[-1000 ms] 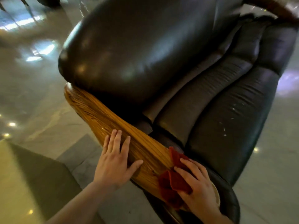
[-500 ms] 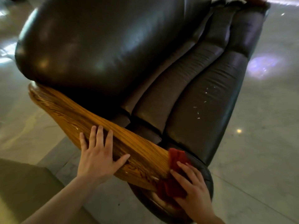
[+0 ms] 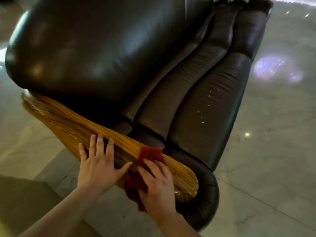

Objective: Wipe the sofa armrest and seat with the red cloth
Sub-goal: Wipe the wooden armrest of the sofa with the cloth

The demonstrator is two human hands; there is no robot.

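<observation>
A dark leather sofa [image 3: 106,48] fills the view, with a long wooden armrest [image 3: 68,124] along its near side. The seat cushions [image 3: 210,106] run away to the upper right and carry small white specks. My right hand [image 3: 157,187] presses the red cloth [image 3: 150,153] flat onto the armrest near its front end; part of the cloth hangs down under my palm. My left hand [image 3: 97,166] lies flat on the wood just left of the cloth, fingers spread, holding nothing.
Glossy pale marble floor [image 3: 273,151] surrounds the sofa, with bright light reflections at the right. A greenish-tan flat surface [image 3: 20,199] lies at the lower left beside my left arm.
My right hand has slid the red cloth from the armrest's front tip up along the wood toward my left hand. The left hand stays flat on the armrest. The view has shifted.
</observation>
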